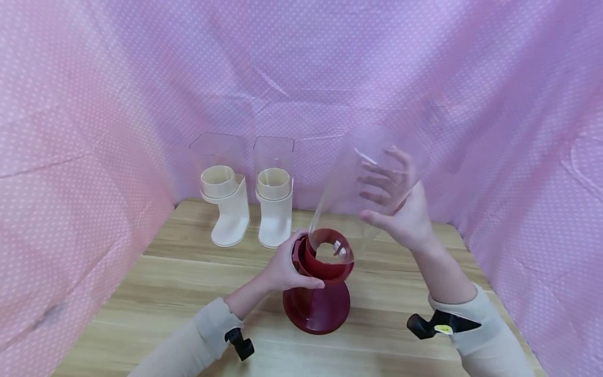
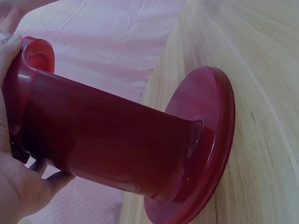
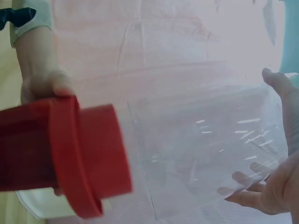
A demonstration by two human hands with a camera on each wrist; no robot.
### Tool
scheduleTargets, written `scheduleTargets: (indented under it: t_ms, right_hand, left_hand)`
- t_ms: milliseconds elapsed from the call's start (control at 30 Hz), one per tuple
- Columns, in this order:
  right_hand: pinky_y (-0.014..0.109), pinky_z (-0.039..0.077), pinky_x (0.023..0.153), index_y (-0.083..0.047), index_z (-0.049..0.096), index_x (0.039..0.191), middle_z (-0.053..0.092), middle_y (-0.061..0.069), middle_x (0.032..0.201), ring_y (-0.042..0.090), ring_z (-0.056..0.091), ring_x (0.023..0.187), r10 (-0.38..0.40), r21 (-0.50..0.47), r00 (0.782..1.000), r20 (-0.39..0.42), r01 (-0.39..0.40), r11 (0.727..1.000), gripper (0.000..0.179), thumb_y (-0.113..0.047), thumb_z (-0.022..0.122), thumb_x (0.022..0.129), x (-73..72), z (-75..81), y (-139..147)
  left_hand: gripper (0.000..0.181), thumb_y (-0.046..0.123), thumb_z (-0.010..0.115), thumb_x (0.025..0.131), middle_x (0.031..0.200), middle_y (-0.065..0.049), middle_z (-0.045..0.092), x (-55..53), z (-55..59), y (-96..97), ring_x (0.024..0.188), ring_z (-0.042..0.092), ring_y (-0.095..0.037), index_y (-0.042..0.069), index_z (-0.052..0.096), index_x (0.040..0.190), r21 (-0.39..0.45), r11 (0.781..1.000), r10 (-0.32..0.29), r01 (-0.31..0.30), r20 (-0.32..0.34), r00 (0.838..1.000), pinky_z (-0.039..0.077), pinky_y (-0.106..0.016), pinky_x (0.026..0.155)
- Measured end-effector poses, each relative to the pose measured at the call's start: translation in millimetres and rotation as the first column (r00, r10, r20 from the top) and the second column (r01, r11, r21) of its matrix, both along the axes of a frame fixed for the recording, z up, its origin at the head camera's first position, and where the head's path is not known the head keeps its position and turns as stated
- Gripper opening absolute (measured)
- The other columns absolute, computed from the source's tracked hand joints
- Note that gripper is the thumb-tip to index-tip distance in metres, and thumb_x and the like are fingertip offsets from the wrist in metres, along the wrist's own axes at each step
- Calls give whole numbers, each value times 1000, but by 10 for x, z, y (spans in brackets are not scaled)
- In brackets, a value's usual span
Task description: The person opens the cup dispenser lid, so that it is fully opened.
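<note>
My left hand (image 1: 293, 264) grips the top ring of a dark red stand (image 2: 103, 135) with a wide round base, its thumb in front of the ring. A brighter red collar (image 3: 105, 151) sticks out of the stand's top. With my right hand (image 1: 400, 201) I hold a clear plastic container (image 3: 201, 154) by its far end, thumb on one side and fingers on the other. The container slants above the collar; in the right wrist view its open rim is apart from the collar by a narrow gap. Whether the stand's base lies fully flat on the table cannot be told.
Two cream stands (image 1: 229, 217) (image 1: 275, 222), each topped by a clear container, are side by side at the back left of the wooden table (image 1: 198, 293). Pink dotted cloth (image 1: 301, 68) hangs around the back and sides.
</note>
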State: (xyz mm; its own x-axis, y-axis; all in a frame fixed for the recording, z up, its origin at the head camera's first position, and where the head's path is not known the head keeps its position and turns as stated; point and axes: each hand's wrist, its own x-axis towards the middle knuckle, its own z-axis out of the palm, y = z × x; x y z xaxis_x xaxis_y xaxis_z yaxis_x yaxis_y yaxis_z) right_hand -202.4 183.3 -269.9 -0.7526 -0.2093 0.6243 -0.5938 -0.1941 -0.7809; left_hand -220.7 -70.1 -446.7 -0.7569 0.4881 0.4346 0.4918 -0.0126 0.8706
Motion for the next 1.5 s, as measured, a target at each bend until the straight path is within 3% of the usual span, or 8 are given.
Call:
scheduleTargets:
  t_ms: [267, 467, 700, 933, 1267, 1433, 1500]
  right_hand:
    - [36, 64, 97, -15, 39, 157, 66, 16, 139, 28, 71, 118, -68, -29, 998, 0, 68, 997, 112, 24, 84, 62, -20, 184, 137]
    - [34, 64, 95, -15, 41, 156, 63, 17, 139, 27, 70, 118, -113, -58, 993, -27, 112, 992, 104, 25, 82, 68, -95, 268, 290]
    - [29, 64, 93, -12, 41, 151, 62, 15, 136, 23, 70, 115, -186, -65, 982, -32, 184, 981, 93, 25, 76, 74, -235, 271, 472]
    - [22, 62, 92, -19, 38, 152, 57, 7, 138, 17, 66, 118, -268, 40, 963, 12, 267, 963, 90, 18, 77, 81, -391, 200, 628]
    - [14, 59, 92, -24, 30, 156, 53, 0, 142, 14, 62, 121, -385, 194, 921, 61, 367, 910, 95, 7, 84, 84, -600, 26, 806]
    - [13, 58, 90, -25, 29, 157, 51, 10, 150, 21, 61, 124, -478, 276, 876, 60, 446, 852, 98, -1, 89, 83, -716, -96, 893]
    - [13, 58, 91, -24, 27, 158, 49, 15, 154, 24, 61, 126, -495, 294, 866, 74, 455, 840, 101, -3, 90, 82, -762, -144, 924]
  left_hand:
    - [98, 35, 101, 69, 142, -6, 65, 23, -8, -38, 124, 63, -21, 18, 49, 150, -22, 1000, 4, -3, 25, 1000, 59, -31, 102]
    - [98, 40, 100, 70, 141, -3, 64, 43, 10, -38, 124, 63, -18, 20, 48, 151, -37, 999, 8, -7, 37, 999, 60, -31, 102]
    - [100, 42, 100, 70, 143, -1, 64, 48, -8, -40, 125, 63, -18, 20, 47, 151, -50, 999, 7, -4, 51, 999, 60, -32, 102]
    - [99, 45, 99, 71, 143, -3, 63, 51, -6, -48, 126, 63, -18, 20, 46, 151, -39, 999, 0, 2, 47, 999, 60, -32, 102]
    - [100, 43, 100, 71, 143, -4, 63, 56, 2, -40, 126, 62, -18, 19, 46, 152, -33, 999, -2, 4, 51, 999, 60, -31, 103]
    - [100, 42, 100, 70, 143, -4, 64, 53, 3, -26, 126, 63, -16, 18, 46, 152, -41, 999, 3, -1, 42, 999, 60, -31, 103]
    - [101, 40, 100, 70, 143, -3, 64, 51, 6, -19, 126, 63, -16, 18, 46, 152, -39, 999, -1, 3, 46, 999, 60, -31, 103]
